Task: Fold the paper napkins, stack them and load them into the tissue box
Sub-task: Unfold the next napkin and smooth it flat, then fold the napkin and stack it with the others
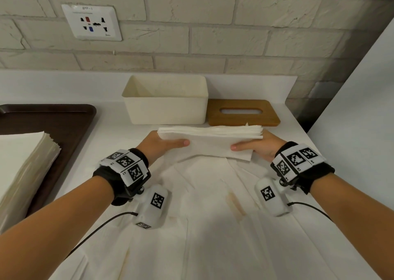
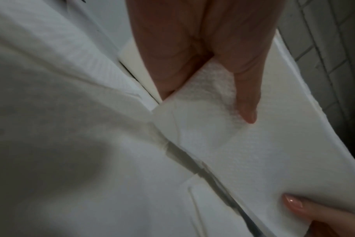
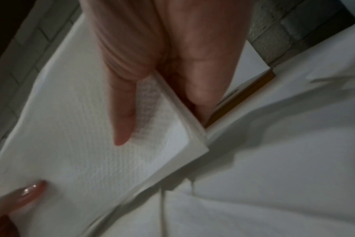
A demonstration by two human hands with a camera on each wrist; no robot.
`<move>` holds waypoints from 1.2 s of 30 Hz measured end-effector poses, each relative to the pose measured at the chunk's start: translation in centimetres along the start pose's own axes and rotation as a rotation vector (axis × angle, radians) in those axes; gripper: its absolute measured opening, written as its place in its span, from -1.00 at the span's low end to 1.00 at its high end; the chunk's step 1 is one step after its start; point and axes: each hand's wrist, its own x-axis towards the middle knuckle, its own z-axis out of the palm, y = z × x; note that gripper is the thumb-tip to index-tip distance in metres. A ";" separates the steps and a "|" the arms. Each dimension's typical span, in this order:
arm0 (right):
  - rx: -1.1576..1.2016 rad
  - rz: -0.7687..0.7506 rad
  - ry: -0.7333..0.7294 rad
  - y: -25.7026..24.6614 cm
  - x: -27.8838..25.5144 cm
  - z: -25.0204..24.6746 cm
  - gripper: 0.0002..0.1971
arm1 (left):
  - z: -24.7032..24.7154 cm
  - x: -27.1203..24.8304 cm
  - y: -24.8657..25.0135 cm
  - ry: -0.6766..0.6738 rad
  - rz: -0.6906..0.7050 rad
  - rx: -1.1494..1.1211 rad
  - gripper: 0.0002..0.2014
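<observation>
Both hands are on it; the stack of folded napkins (image 1: 210,134) sits in the middle of the head view, lifted just above the spread-out napkins (image 1: 213,215) that cover the lower half of the frame; the left hand (image 1: 162,144) pinches the stack's left end, thumb flat on top and fingers tucked beneath; the right hand (image 1: 254,146) mirrors it at the right end, thumb on top, fingers under; so each hand is closed around the paper, not gripping hard, thumbs lying fairly straight. From the left wrist the thumb (image 2: 243,89) presses the textured top sheet; from the right wrist the same picture, thumb (image 3: 124,112) laid across the stack. Just above the stack in the frame stands the open tissue box (image 1: 165,99), cream-coloured, lid off; the wooden lid (image 1: 243,113) with its slot lies flat just right of it, against the brick wall (image 1: 213,24). At the left edge, a dark tray (image 1: 70,117) carries a thick pile of unfolded napkins (image 1: 23,162); a wall socket (image 1: 91,21) shows in the upper left; a brown stain (image 1: 235,205) marks the spread sheets, lower centre.
</observation>
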 end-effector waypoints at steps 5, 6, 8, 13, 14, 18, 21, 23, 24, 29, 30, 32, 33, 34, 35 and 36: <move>-0.039 0.062 -0.037 0.5 0.2 0.2 -0.57 | 0.2 0.2 -0.4 -0.050 -0.030 0.026 -0.55; -0.059 0.071 -0.044 0.7 0.3 0.3 -0.56 | 0.3 0.4 -0.7 -0.061 -0.043 0.046 -0.57; 0.010 0.062 -0.034 0.8 0.5 0.6 -0.56 | 0.4 0.4 -0.8 -0.065 -0.057 0.055 -0.59; 0.211 0.018 -0.113 0.8 0.7 0.5 -0.53 | 0.2 0.1 -0.6 -0.059 -0.067 0.049 -0.82; 0.215 0.043 -0.144 0.8 0.5 0.5 -0.57 | 0.1 0.0 -0.6 -0.064 -0.069 0.071 -0.72; 0.139 0.090 -0.128 1.1 0.4 0.5 -0.56 | 0.1 0.1 -1.0 -0.043 -0.055 0.088 -0.05; 0.170 0.051 -0.053 -0.4 0.5 0.6 -0.57 | 0.0 -0.2 0.9 0.009 -0.030 0.011 -0.32; 0.197 -0.026 0.003 -2.7 0.8 0.7 -0.62 | -0.8 0.0 2.9 0.057 0.003 -0.057 -0.54; 0.209 -0.073 0.018 -4.2 1.0 0.8 -0.64 | -1.5 0.2 4.2 0.078 0.028 -0.085 -0.58; 0.241 -0.264 0.018 -12.8 3.0 1.3 -0.49 | -5.7 2.8 10.9 0.206 0.156 -0.129 -0.75; 0.217 -0.290 0.048 -14.2 3.6 1.6 -0.50 | -6.6 3.5 11.9 0.239 0.160 -0.096 -0.74; 0.136 -0.324 0.122 -16.3 5.1 2.4 -0.55 | -8.3 5.0 13.1 0.285 0.150 -0.018 -0.67; 0.099 -0.325 0.157 -16.9 6.0 2.8 -0.58 | -8.8 5.8 13.3 0.305 0.130 0.034 -0.59; 0.053 -0.313 0.192 -17.3 6.9 3.4 -0.60 | -9.3 6.5 13.2 0.331 0.099 0.099 -0.51; -0.024 -0.296 0.233 -17.4 7.9 4.0 -0.59 | -9.6 7.4 13.0 0.356 0.074 0.179 -0.46; -0.127 -0.269 0.277 -17.3 8.8 4.6 -0.58 | -9.8 8.2 12.6 0.374 0.053 0.267 -0.45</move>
